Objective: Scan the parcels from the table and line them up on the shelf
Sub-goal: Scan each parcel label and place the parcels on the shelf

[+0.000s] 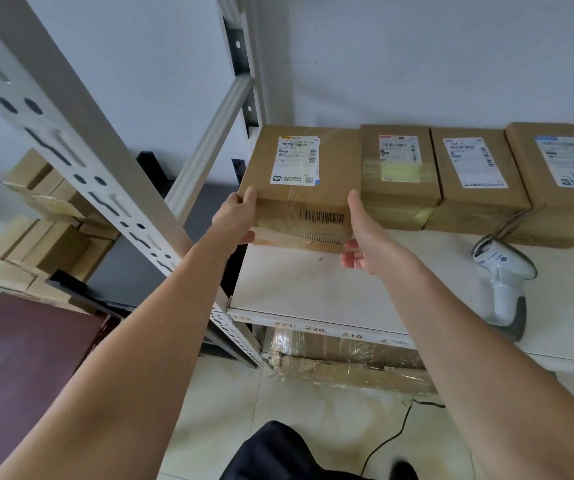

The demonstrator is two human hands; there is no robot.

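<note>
With both hands on it, held at the left end of the shelf (313,292): a brown parcel (299,188), label up, barcode on its near face. Left hand (237,220) gripping the parcel's left edge, thumb on top, fingers curled under. Right hand (365,237) pressed flat against the right side, thumb up along the near corner, fingers relaxed and straight, curled round nothing. Parcel's right side touching the next box in a row of boxes (469,178) lined up along the back of the shelf, all labels up. Hard to tell whether the near edge sits on the board or just above it. Lying on the shelf to the right, near the row: a white scanner (503,282), handle toward the front edge. Below the shelf, a taped carton (348,362). Off to the left, beyond the rack post (81,161), more boxes stacked on a desk (19,358).
</note>
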